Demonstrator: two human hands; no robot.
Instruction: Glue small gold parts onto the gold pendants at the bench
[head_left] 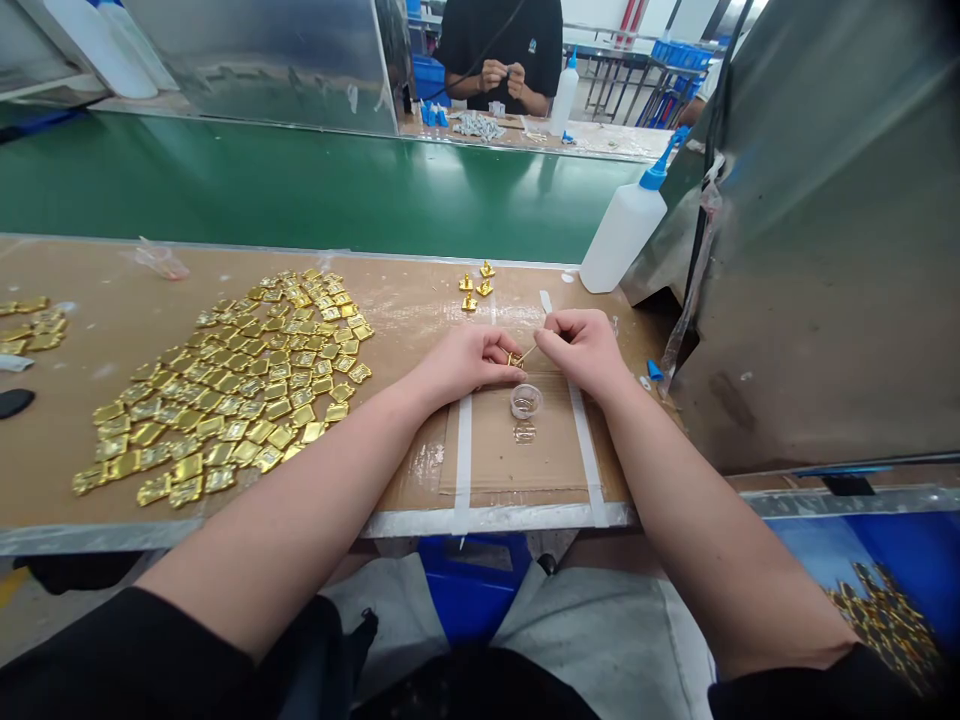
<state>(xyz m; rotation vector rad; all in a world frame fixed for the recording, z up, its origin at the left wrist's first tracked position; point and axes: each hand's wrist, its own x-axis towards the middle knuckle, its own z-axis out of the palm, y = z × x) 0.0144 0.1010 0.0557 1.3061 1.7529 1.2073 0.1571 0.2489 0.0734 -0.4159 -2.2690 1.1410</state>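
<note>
My left hand (480, 358) pinches a small gold metal piece (514, 360) between thumb and fingers. Closed round a thin pale stick (529, 351), my right hand (583, 348) points its tip at that gold piece; whether they touch I cannot tell. Just below both hands a small clear plastic cup (526, 401) stands on a taped cardboard sheet (517, 468). Several gold pieces with upright posts (477, 286) stand beyond my left hand. To the left, many flat gold plates (247, 370) lie spread over the table.
A white squeeze bottle (624, 232) with a blue nozzle stands at back right, beside a grey metal panel (832, 240). A green belt (300, 190) runs behind the table. Across it a person (501, 60) handles small parts. A blue bin (885, 590) at lower right holds gold pieces.
</note>
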